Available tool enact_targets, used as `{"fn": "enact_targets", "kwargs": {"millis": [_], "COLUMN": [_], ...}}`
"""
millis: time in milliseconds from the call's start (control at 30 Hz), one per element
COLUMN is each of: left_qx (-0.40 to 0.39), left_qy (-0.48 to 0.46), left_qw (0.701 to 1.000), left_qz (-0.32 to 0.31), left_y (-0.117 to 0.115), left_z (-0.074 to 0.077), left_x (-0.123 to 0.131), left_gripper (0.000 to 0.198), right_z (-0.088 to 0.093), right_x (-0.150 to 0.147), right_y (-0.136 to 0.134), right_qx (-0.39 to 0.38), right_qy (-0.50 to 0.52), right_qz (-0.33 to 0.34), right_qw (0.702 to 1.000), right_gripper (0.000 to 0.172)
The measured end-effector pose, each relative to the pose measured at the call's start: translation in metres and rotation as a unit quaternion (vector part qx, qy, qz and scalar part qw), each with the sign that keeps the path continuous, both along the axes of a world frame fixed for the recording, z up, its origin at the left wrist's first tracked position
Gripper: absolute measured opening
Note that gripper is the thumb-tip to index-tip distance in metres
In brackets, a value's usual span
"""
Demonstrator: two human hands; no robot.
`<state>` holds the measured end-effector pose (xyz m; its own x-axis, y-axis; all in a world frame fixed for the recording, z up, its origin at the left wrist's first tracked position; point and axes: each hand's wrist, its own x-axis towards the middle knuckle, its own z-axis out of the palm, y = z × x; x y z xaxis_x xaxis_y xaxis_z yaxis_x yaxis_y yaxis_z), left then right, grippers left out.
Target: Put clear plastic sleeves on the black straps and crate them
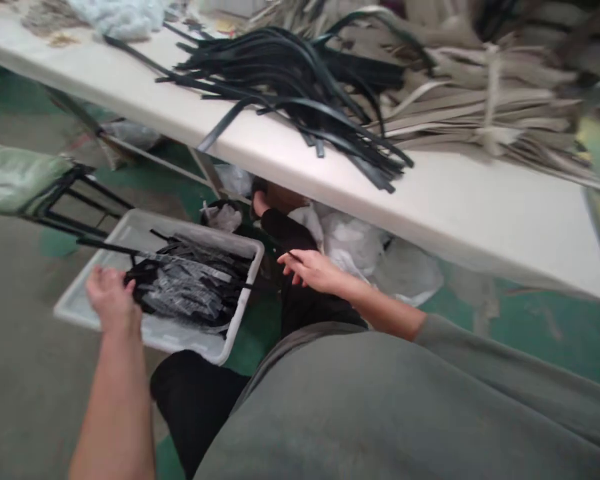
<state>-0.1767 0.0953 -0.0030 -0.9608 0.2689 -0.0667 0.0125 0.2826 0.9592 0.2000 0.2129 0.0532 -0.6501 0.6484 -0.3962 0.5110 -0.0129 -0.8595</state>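
Left hand [111, 293]: over the near left part of the bin, fingers bent, thumb set apart from them; blurred, so whether it grips or touches a strip cannot be told. Right hand [313, 270]: beyond the bin's right side, fingers drawn narrow, a thin dark piece [295, 256] at the tips; whether it is firmly pinched cannot be told. Strips [190, 290]: black, many, in a loose heap, lying between the two hands, just right of the left one; whitish film over part of the heap, any print on it too blurred to read. One black strip [105, 246] juts past the bin's left rim, just beyond the left fingers. Bin [177, 340]: white, shallow, rectangular, beneath the left hand and left of the right. Stool [23, 177]: black frame, pale green seat cover, beyond the left hand and further left. Table [505, 213]: white top, beyond both hands. Black bundle [280, 73]: long strips, loose ends, on the table beyond the right hand. Beige bundle [460, 110]: tied with a pale band [492, 87], right of the black one. Bags [353, 240]: white, crumpled, under the table, just beyond the right wrist.
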Motion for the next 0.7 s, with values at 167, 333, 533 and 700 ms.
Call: {"fn": "enact_targets", "kwargs": {"millis": [167,333,533,700], "left_qx": [-0.078,-0.194,-0.248,-0.257], "left_qy": [-0.167,-0.267,-0.248,-0.158], "left_qw": [0.975,0.916,0.866,0.849], "left_qz": [-0.122,-0.227,-0.357,-0.434], "left_y": [-0.050,-0.110,-0.119,-0.105], "left_z": [-0.064,-0.110,-0.119,-0.100], "left_x": [0.034,0.091,0.135,0.152], "left_gripper": [0.023,0.035,0.060,0.068], "right_z": [0.014,0.006,-0.033,-0.039], "right_x": [0.070,0.149,0.192,0.193], "right_y": [-0.018,0.000,0.041,0.048], "right_qx": [-0.256,0.070,0.154,0.155], "right_qy": [-0.001,-0.332,-0.441,-0.398], "right_qz": [0.114,-0.086,-0.207,-0.221], "right_qw": [0.960,0.937,0.860,0.877], "right_gripper": [0.035,0.032,0.052,0.034]}}
